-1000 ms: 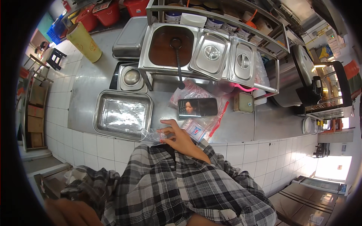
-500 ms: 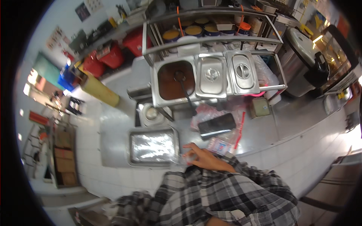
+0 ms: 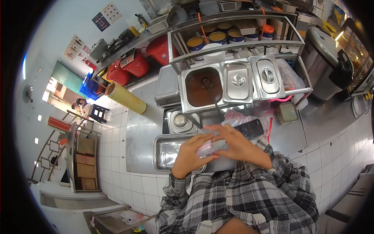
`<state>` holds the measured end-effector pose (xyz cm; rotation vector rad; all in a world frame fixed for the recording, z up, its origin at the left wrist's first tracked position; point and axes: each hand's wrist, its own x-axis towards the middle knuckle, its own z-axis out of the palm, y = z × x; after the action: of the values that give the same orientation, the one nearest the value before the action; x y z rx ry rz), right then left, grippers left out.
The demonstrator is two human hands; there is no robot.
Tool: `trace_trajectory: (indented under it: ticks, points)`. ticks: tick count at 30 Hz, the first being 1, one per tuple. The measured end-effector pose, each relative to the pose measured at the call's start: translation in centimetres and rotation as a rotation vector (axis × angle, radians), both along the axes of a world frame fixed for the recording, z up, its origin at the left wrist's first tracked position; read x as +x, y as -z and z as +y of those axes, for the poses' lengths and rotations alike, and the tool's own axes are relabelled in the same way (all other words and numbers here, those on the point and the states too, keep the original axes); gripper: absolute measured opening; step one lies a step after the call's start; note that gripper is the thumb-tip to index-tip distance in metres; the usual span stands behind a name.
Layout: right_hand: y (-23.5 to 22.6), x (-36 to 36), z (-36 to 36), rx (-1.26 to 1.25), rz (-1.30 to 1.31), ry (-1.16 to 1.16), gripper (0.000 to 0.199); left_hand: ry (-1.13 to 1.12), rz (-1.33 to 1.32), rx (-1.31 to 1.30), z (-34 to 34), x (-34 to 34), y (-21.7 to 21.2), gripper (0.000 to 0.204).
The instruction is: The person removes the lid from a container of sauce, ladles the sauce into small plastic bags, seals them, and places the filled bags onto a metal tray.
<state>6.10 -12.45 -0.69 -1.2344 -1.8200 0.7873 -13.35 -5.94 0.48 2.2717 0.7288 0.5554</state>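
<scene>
We see our left hand (image 3: 189, 154) and our right hand (image 3: 242, 147) brought together over the near edge of the steel counter (image 3: 142, 146), with a clear plastic piece (image 3: 205, 149) between them. The fingers and thumbs of both are curved, and the 2 hands hold the plastic between their fingertips; its exact shape is partly hidden by our fingers.

0.5 s ago, only our right hand had the plastic, and our left was out of sight. 1.0 s ago, our left hand was low at the left, blurred and well apart from it. Our left hand now covers part of the wire-patterned steel tray (image 3: 156, 158), which showed almost whole before.

Behind our right hand, the phone (image 3: 249, 130) lies by a pinkish clear bag (image 3: 233, 117). Its screen is dark with small light marks, where 1.0 s ago it showed a person's picture. The small printed packet in front of the phone has gone from sight.

Our view has swung, so more of the wall at the upper left shows. The ladle (image 3: 212, 96) stays in the pan of brown liquid (image 3: 191, 90), beside 2 lidded pans (image 3: 238, 91).
</scene>
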Motion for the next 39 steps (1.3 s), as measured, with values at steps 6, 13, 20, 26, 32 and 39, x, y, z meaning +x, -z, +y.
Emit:
trace_trajectory:
  ticks: [6,13,20,26,32,39]
  points:
    - [-1.6,1.2,0.9,0.128,-0.018,0.014,0.070,0.033,-0.013,0.049,1.2,0.8,-0.6,0.063]
    - [-1.6,3.6,3.2,0.214,-0.050,0.229,0.064,-0.061,-0.295,-0.117,3.1,0.3,1.1,0.062]
    - [2.1,4.6,6.8,0.467,-0.697,0.050,0.039,-0.190,-0.437,-0.353,3.9,-0.6,1.9,0.066]
    - [-0.9,4.4,8.2,0.555,-0.322,0.135,0.030,-0.181,-0.504,-0.396,4.6,-2.0,3.6,0.068]
    - [0.1,6.1,10.2,0.262,0.417,0.546,0.008,-0.242,-0.594,-0.433,4.6,-1.6,3.4,0.065]
    - [2.8,8.3,11.7,0.131,0.603,0.691,0.018,-0.311,-0.567,-0.400,5.4,-1.5,2.7,0.062]
